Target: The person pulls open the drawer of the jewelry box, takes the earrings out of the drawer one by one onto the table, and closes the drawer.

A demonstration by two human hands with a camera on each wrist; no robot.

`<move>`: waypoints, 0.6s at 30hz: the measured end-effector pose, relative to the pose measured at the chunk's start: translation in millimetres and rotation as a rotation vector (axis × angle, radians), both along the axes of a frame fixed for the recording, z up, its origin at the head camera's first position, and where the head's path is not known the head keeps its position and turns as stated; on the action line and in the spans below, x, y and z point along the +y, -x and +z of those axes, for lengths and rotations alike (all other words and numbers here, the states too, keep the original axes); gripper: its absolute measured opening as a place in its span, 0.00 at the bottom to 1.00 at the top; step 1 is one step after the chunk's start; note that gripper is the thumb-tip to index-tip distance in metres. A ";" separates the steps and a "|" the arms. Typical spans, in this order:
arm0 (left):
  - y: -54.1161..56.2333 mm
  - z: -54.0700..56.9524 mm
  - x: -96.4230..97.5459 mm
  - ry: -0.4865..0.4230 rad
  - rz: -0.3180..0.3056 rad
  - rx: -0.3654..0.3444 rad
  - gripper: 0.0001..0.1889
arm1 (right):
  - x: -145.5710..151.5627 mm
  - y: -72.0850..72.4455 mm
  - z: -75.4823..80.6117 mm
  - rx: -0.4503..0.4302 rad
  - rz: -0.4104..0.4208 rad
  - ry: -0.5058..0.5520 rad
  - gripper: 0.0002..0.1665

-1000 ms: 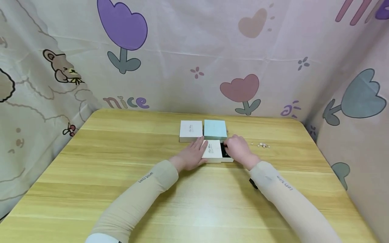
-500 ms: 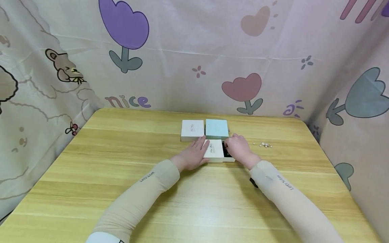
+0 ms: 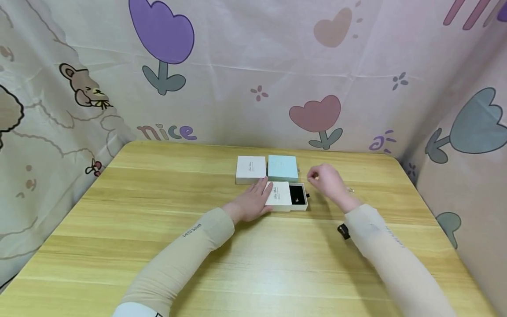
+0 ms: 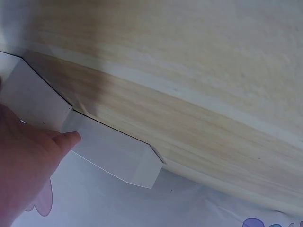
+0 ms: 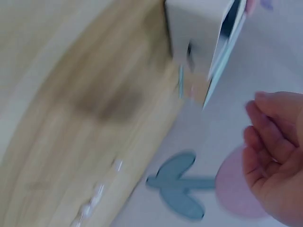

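My left hand (image 3: pixel 253 202) rests with extended fingers on the white sleeve (image 3: pixel 278 196) of a small drawer box. The box's drawer (image 3: pixel 306 207) is pulled partway out to the right, showing a black lining with a tiny star-shaped piece (image 3: pixel 297 200) on it. To the right of the drawer, raised over the table, is my right hand (image 3: pixel 328 180). Its fingers are loosely bent, and nothing shows between them in the right wrist view. Several tiny shiny pieces (image 5: pixel 87 205) lie on the table, mostly hidden behind the right hand in the head view.
A white box (image 3: pixel 251 169) and a light blue box (image 3: pixel 282 168) stand side by side, closed, behind the drawer box. Wood-grain table (image 3: pixel 253 264) stretches around them, with a printed curtain (image 3: pixel 233 66) along its back.
My right hand has lifted off the drawer and moved right and away from me, uncovering the black lining and the star-shaped piece. The left hand stays on the sleeve.
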State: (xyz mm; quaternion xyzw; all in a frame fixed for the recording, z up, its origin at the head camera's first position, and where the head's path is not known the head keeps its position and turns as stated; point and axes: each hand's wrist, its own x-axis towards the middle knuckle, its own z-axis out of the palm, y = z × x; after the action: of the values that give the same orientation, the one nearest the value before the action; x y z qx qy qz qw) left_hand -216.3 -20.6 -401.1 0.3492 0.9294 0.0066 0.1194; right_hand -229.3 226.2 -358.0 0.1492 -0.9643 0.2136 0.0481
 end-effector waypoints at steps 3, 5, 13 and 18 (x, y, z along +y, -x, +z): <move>0.4 -0.5 0.7 -0.002 0.005 -0.001 0.39 | 21.4 2.9 1.5 0.039 -0.056 0.037 0.07; 0.9 -0.3 0.2 0.000 0.008 0.000 0.39 | 33.6 3.8 0.6 0.042 -0.078 0.024 0.08; 1.9 -3.1 0.0 0.011 0.019 -0.010 0.39 | 59.3 1.2 -17.1 -0.146 -0.081 -0.094 0.06; 1.5 -3.5 0.8 0.009 0.020 -0.005 0.39 | 63.4 3.6 -27.4 -0.142 -0.075 -0.143 0.06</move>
State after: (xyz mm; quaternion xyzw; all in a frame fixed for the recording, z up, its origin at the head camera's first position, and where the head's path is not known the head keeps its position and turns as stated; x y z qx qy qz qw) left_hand -217.8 -19.8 -404.6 0.3392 0.9326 0.0044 0.1233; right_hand -232.9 289.6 -385.4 0.1007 -0.9829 0.1522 -0.0233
